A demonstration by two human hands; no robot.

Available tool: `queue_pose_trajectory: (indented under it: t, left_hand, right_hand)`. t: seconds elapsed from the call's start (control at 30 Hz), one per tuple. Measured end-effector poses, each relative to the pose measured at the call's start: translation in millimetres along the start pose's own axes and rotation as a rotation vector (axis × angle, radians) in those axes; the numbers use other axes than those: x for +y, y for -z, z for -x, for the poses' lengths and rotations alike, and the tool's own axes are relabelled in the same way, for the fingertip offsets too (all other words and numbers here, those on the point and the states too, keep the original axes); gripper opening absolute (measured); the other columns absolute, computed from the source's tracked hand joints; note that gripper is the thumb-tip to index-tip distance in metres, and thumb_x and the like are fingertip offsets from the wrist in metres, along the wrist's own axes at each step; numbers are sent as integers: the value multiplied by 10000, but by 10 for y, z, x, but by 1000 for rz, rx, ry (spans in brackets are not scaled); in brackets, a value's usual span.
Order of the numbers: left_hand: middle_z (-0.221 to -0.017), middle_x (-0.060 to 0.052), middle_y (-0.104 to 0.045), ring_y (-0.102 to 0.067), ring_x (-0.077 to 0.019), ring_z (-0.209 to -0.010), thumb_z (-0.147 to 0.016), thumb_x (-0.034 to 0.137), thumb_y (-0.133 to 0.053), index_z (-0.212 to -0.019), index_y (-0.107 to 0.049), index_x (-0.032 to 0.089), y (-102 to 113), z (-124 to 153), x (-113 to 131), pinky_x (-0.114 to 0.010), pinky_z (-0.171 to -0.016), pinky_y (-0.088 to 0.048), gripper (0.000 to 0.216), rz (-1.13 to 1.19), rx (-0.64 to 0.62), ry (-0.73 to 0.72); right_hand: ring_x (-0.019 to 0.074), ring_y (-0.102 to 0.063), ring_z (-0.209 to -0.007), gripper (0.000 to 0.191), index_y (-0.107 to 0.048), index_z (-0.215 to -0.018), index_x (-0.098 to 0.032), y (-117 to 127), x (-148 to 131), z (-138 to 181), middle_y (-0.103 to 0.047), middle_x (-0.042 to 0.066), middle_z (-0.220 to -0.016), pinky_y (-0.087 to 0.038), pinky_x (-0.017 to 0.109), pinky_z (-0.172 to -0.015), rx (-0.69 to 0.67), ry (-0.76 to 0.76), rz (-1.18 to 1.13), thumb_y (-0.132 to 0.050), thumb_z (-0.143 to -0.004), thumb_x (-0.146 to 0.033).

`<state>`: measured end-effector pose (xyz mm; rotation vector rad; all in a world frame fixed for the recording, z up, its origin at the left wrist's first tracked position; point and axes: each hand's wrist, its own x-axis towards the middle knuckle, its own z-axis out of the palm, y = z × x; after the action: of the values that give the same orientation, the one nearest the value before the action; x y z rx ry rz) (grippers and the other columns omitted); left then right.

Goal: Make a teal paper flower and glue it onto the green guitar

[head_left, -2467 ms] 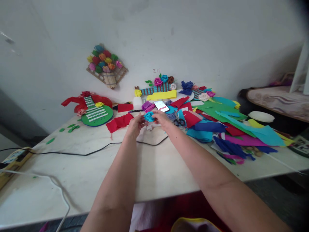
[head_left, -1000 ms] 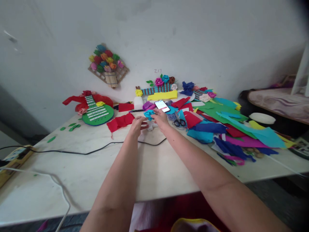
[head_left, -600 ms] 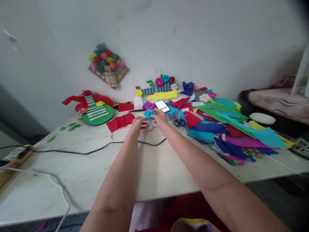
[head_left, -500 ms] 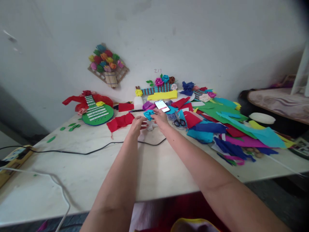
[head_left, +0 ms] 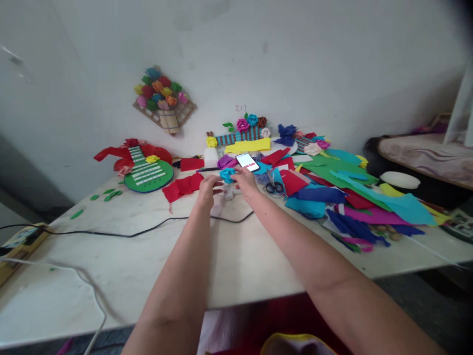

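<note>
Between my two hands is a blue crepe-paper flower (head_left: pixel 226 175), held a little above the table. My right hand (head_left: pixel 244 180) grips it from the right, thumb and fingers closed at its edge. On the other side my left hand (head_left: pixel 209 187) has its fingers curved and touching or very near the petals; which of the two I cannot tell. Below them a small clear, whitish thing (head_left: pixel 228 193) rests on the table, too blurred to name. A lit phone (head_left: pixel 247 162) lies just behind my right hand, and black-handled scissors (head_left: pixel 274 187) lie to its right.
Crepe-paper sheets and scraps (head_left: pixel 314 195) cover the table's right side. At left stands a green guitar-shaped craft (head_left: pixel 150 178) beside red paper (head_left: pixel 183 186). A black cable (head_left: pixel 133 234) crosses the table (head_left: pixel 148 276); a white cable (head_left: pixel 88 283) hangs at the front left.
My left hand's fingers have shifted slightly around the blue flower. The right hand stays at the flower, and the whole view has moved very little.
</note>
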<state>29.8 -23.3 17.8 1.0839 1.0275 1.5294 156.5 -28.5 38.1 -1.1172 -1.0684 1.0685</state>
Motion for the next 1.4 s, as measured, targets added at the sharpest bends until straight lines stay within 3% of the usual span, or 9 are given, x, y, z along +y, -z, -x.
queue_pose_trajectory:
  t: [0.23,0.4,0.53,0.8,1.07,1.2,1.4]
  left_hand:
    - [-767,-53,-608,-557,-141,-611,-541,329,-596,-678,-542,165,57,-46,-22,-265,-545,-441,220,62,99,23]
    - [-797,-53,-616,-595,-162,-655,-557,356,-646,-788,-586,157,44,5,28,-305,-603,-489,310,60,-37,78]
    - [-757,-30,-625,-602,-158,-656,-522,271,-696,-840,-584,160,16,47,83,-334,-661,-503,355,94,-79,57]
    - [-657,2,-603,-593,-149,-613,-475,196,-706,-814,-557,158,139,1,48,-350,-671,-500,373,65,34,4]
    - [-657,-12,-591,-575,-144,-591,-496,215,-688,-817,-561,149,73,-58,266,-336,-639,-492,351,-46,114,-12]
    - [-716,-29,-599,-569,-143,-589,-553,265,-674,-808,-568,155,185,-115,401,-304,-584,-474,297,-36,242,-1]
    - [-692,-20,-554,-550,-126,-652,-694,246,-570,-755,-541,158,828,-253,308,-249,-622,-445,110,132,758,-28]
  right_hand:
    - [101,-521,-523,279,-604,-874,-173,30,35,-67,-579,-29,-602,-329,186,-406,-56,-67,-101,-539,-603,-161]
    - [102,-515,-505,259,-601,-858,-170,39,64,-86,-569,-31,-587,-345,189,-391,-123,-70,-142,-537,-607,-162]
    - [116,-547,-531,293,-600,-902,-169,4,109,-76,-599,-17,-628,-367,194,-394,-162,-95,-98,-558,-612,-173]
    - [126,-556,-517,297,-593,-964,-157,-128,74,-94,-590,-6,-575,-423,210,-417,-347,-154,-53,-532,-674,-181]
    - [119,-539,-484,293,-594,-908,-160,-280,-68,-205,-583,-20,-558,-409,213,-408,-314,-148,30,-527,-630,-96]
    - [116,-559,-509,285,-588,-903,-164,-342,-114,-217,-597,-19,-596,-387,199,-397,-299,-123,1,-539,-630,-100]
    - [107,-551,-489,298,-597,-915,-143,-519,-94,-157,-593,-20,-567,-352,187,-378,-322,-134,-36,-546,-624,-103]
